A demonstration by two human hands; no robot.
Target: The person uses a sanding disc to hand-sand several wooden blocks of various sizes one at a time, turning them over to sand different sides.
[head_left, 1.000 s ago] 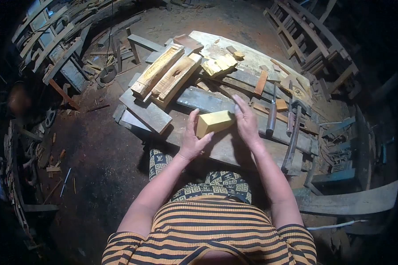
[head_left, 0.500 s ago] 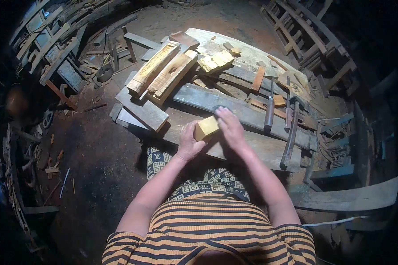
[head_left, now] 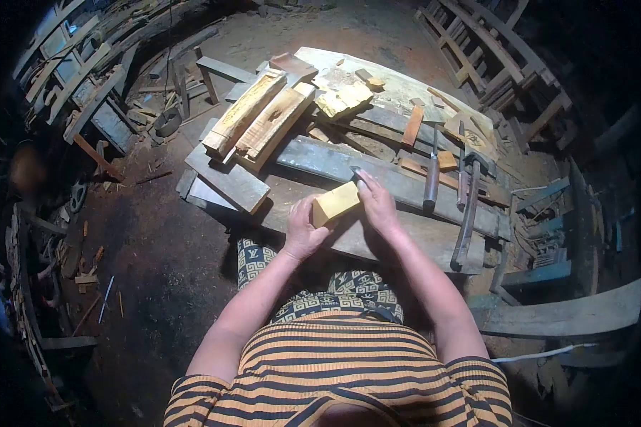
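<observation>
A yellow wooden block (head_left: 336,205) with squared sides is tilted above the near edge of the workbench. My left hand (head_left: 304,231) is closed around its left end, thumb on the near side. My right hand (head_left: 379,208) is at the block's right end, fingers together and pointing away from me. A small dark flat piece (head_left: 355,170) shows at the right fingertips; its kind is hard to make out. The palm side of the right hand is hidden.
Two thick timber pieces (head_left: 278,121) lie at the bench's left on a board (head_left: 228,179). A wooden-handled chisel (head_left: 431,183) and a long-handled hammer-like tool (head_left: 467,217) lie to the right. Farther back are a rough yellow chunk (head_left: 343,99) and a wide pale slab (head_left: 399,75).
My right hand has shifted slightly right and nearer to me along the block. More of the block's top face shows now. My left hand keeps its hold.
</observation>
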